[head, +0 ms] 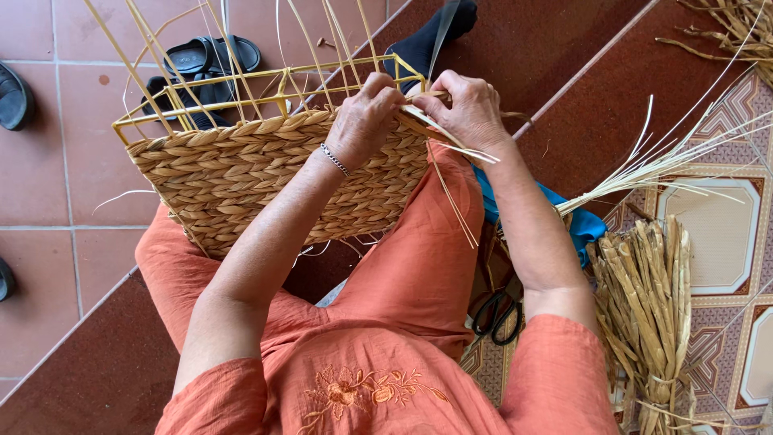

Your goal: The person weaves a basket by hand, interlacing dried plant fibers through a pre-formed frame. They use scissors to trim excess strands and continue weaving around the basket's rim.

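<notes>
the woven basket (266, 173) lies on the person's lap, tipped on its side, with its yellow wire frame (241, 101) sticking out past the woven part, and thin pale reeds (153, 56) stand up from the frame. the left hand (364, 117) is curled over the top edge of the basket near its corner, and its fingers press on the weave. the right hand (471, 109) is just beside it, almost touching, and pinches a flat straw strand (439, 133) at the same corner. a silver bracelet (335, 159) sits on the left wrist. the person wears orange clothes (378, 354) with a sewn flower on the front. black scissors (497, 316) lie near the right elbow, beside a blue cloth (580, 225). a bundle of dry straw (644, 298) stands on the patterned floor to the right. black sandals (201, 68) lie on the red tiles behind the basket, and a foot in a black sock (427, 40) rests on the step
</notes>
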The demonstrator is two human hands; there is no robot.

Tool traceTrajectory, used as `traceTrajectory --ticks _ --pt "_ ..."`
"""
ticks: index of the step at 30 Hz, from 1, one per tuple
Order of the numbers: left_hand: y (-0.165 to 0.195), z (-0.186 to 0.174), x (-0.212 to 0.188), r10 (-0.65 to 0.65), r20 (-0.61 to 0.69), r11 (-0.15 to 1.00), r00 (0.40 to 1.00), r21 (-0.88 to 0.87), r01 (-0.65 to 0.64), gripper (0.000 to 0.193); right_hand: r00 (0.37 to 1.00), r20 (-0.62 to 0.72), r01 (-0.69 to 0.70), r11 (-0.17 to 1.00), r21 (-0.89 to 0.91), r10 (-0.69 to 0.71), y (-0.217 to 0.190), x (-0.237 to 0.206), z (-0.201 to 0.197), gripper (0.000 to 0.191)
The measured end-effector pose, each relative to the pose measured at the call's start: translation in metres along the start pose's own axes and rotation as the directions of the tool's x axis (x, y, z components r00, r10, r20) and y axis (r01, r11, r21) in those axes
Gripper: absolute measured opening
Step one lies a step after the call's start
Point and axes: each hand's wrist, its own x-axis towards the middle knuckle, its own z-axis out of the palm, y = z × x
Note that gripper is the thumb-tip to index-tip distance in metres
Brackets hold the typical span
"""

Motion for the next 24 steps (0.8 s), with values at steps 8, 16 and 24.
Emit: traceTrajectory --ticks 8,16,24 --pt "-0.025 0.022 0.011 -0.174 0.045 0.984 0.984 -0.038 0.176 0.009 0.998 -0.039 -0.033 0.982 0.188 0.041 0.01 -0.012 0.015 0.033" --pt "-0.019 0.031 0.01 -0.357 -0.043 0.933 0.933 0.033 0.358 0.033 0.947 -0.259 0.254 0.939 0.232 -0.192 0.008 -0.032 0.004 0.029" --pt "-0.01 0.045 0.006 -0.131 0.111 0.951 0.985 0.296 0.093 0.037 0.998 0.016 0.047 0.932 0.359 -0.056 0.006 -0.06 0.003 0.034"
